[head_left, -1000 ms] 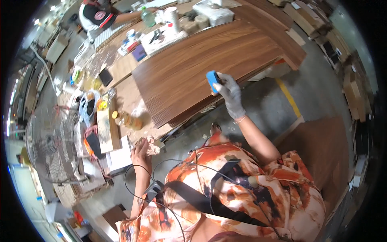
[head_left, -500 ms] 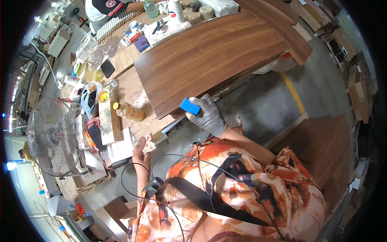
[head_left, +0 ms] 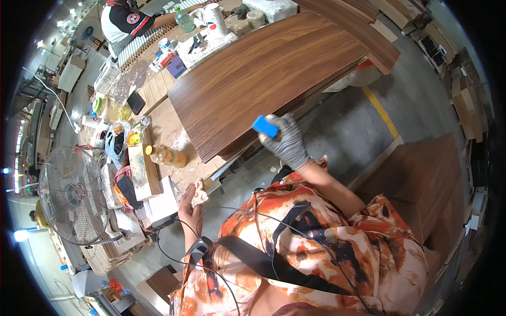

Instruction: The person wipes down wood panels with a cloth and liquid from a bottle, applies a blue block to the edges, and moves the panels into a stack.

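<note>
Blue block poised at the panel's near edge

From my remote seat I see the gloved right hand (head_left: 286,140) closed in a pinch on a small blue block (head_left: 265,127), thumb and fingers at its rear, probably so its front end stays free; in view the block overlaps the near edge of the wood-grain panel (head_left: 269,71), though I cannot tell whether they touch; the panel lies along the near edge of the surface (head_left: 176,126), presumably for easy reach; the bare left hand (head_left: 187,203) curls around a crumpled cloth (head_left: 200,193), low by the surface's near-left corner, perhaps keeping it handy; how tight that grip is, I cannot tell; a yellow-capped bottle (head_left: 167,156) sits beyond the panel's left edge, seemingly set aside.
</note>
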### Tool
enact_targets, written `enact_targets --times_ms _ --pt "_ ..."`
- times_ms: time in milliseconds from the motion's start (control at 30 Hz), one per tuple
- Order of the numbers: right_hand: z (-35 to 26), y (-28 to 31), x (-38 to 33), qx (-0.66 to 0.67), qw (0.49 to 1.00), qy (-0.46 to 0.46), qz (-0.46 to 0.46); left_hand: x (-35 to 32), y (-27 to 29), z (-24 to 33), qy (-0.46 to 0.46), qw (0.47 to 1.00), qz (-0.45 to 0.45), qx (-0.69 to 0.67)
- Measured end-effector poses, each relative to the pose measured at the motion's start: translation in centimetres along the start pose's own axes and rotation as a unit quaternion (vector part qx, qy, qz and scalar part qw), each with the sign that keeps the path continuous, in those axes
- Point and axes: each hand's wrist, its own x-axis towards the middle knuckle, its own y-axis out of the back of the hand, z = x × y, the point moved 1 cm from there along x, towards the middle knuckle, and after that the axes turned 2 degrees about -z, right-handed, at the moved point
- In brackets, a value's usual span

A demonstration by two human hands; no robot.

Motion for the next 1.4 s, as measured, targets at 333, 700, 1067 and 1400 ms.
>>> enact_targets --times_ms 333,700,1067,1400 --pt "2.3 2.2 1.0 0.001 0.999 -0.010 0.038 0.9 -0.7 -1.6 -0.093 0.994 -0.026 0.047" --pt "5.9 8.2 2.4 -0.025 0.997 -0.019 0.067 -0.5 -0.8 1.7 -0.057 0.996 0.029 -0.059" --pt "11.3 17.2 5.7 -0.093 0.987 -0.022 0.128 0.8 -2.4 5.8 -0.052 0.966 0.235 -0.092" --pt "19.5 27.0 8.1 -0.088 0.973 -0.126 0.170 3.2 -8.8 14.4 -0.188 0.957 0.211 -0.060"
